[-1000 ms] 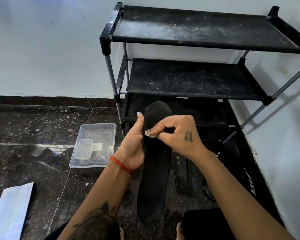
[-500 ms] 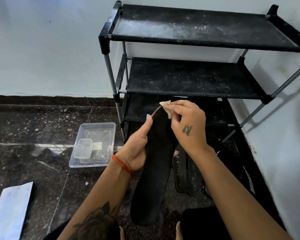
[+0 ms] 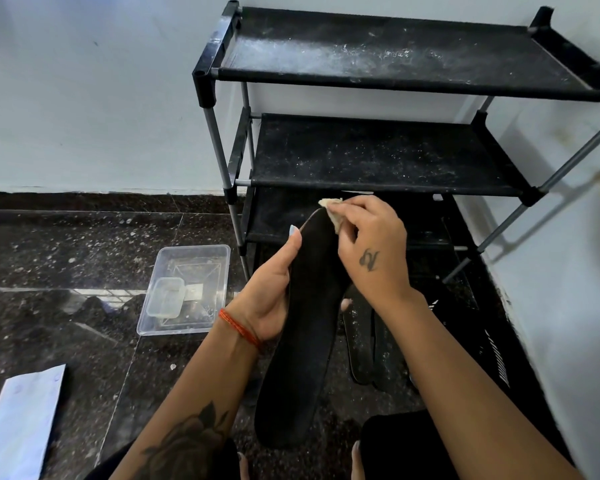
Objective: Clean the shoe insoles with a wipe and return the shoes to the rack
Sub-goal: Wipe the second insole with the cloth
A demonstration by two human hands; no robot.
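Note:
A long black insole (image 3: 302, 344) stands nearly upright in front of me, its lower end near the floor. My left hand (image 3: 269, 296) grips its left edge around the middle, thumb stretched up toward the tip. My right hand (image 3: 373, 251) pinches a small crumpled whitish wipe (image 3: 333, 211) against the insole's top end. Behind them stands a dusty black three-shelf rack (image 3: 378, 154) with bare shelves. More dark insoles (image 3: 361, 341) lie on the floor to the right of the held one, partly hidden by my right forearm.
A clear plastic tray (image 3: 187, 289) holding a smaller clear box sits on the dark speckled floor to the left of the rack. A white packet (image 3: 21, 424) lies at the lower left. A white wall closes the right side, and a black shoe (image 3: 499, 355) lies against it.
My right hand has slid the wipe from the insole's upper middle up to its tip over the last second. The insole's top leans slightly further right; my left hand keeps its hold.

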